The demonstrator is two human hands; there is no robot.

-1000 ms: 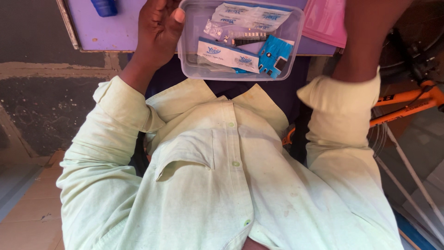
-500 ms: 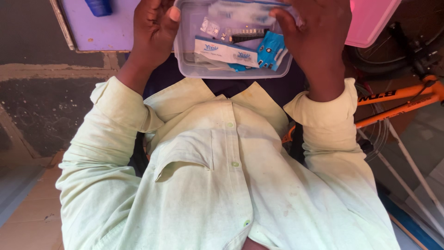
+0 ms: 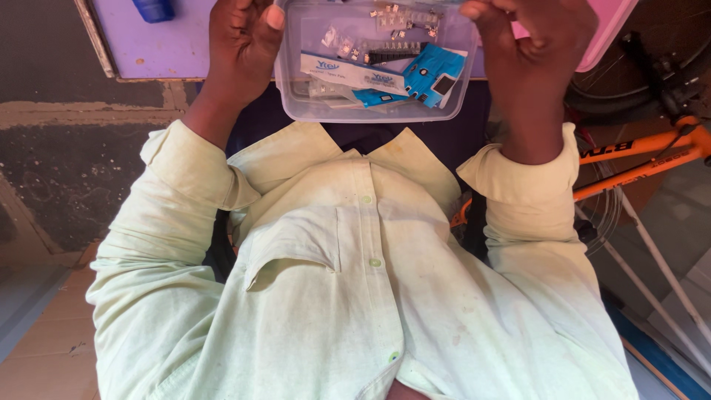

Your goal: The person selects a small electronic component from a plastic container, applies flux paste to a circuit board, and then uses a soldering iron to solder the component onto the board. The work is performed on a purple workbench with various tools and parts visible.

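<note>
A clear plastic box [image 3: 311,104] is held up in front of my chest, over the edge of a purple table [image 3: 148,52]. Inside lie blue and white packets [image 3: 429,74], a white strip packet [image 3: 348,72], a black pin header [image 3: 392,55] and several small parts. My left hand [image 3: 241,44] grips the box's left side, thumb on the rim. My right hand [image 3: 537,59] is at the box's right corner with curled fingers, fingertips pinched near the top rim. Whether they hold anything is hidden. My pale green shirt [image 3: 355,281] fills the lower view.
A blue object [image 3: 154,9] lies on the purple table at top left. A pink thing [image 3: 607,22] sits at top right. An orange bicycle frame [image 3: 644,159] and wheel stand at the right. Dark concrete floor lies at the left.
My right hand came down onto the box, then drew back to its right corner. The box now sits a little higher in view. My left hand kept its grip.
</note>
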